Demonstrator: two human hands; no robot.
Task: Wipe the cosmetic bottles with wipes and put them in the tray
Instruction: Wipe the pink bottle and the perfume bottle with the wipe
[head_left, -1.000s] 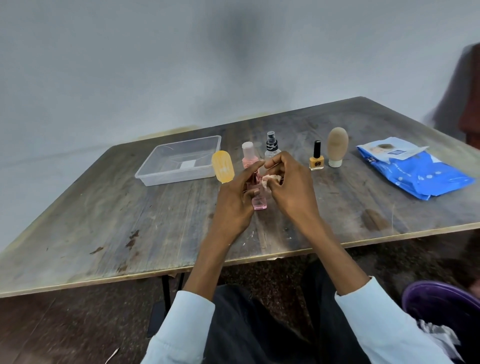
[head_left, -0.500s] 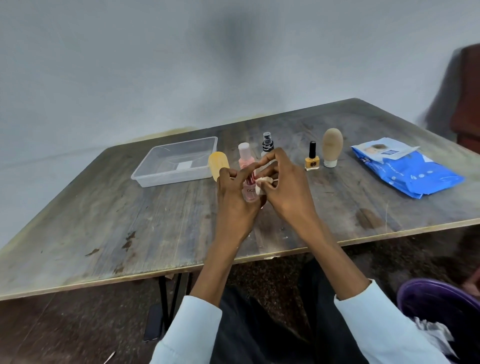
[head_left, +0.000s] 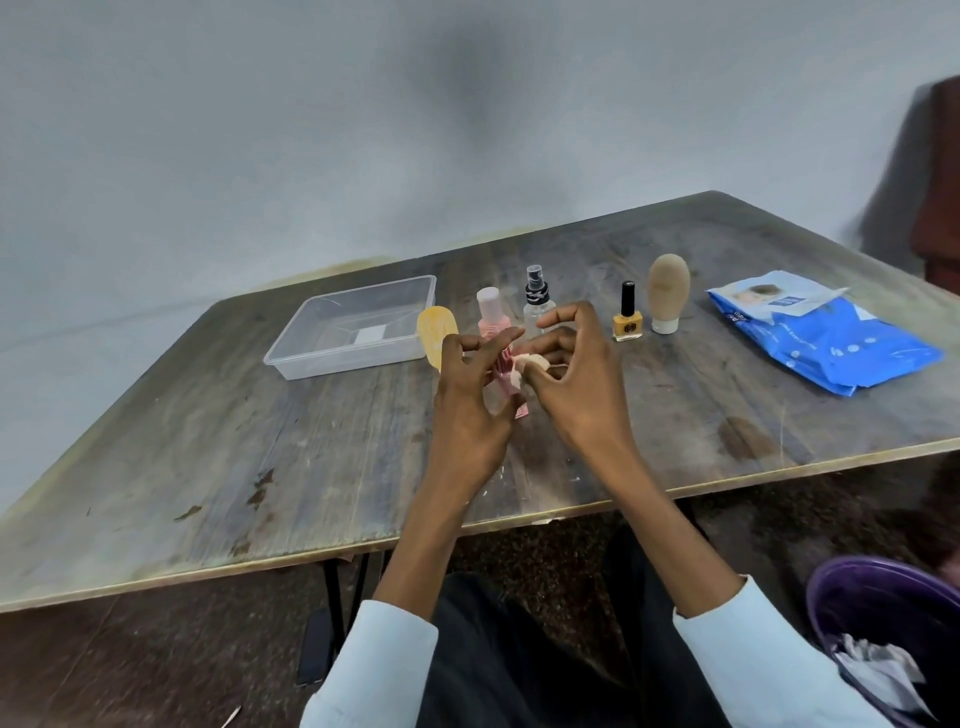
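Above the worn wooden table (head_left: 218, 467), the left hand (head_left: 470, 410) gripped a small pink ribbed bottle (head_left: 503, 368) while the right hand (head_left: 576, 395) pinched a crumpled white wipe (head_left: 525, 365) against it (the bottle mostly hidden). A clear plastic tray (head_left: 332, 358) sat far left.

Left hand (head_left: 470, 400) grip curled, right hand (head_left: 576, 384) fingertips pinching, forearms converging

A tray (head_left: 291, 358) is set at the left of the table (head_left: 218, 467). To its right, five bottles (head_left: 627, 312) are lined up. A wipes pack (head_left: 831, 343) is laid at the far right.
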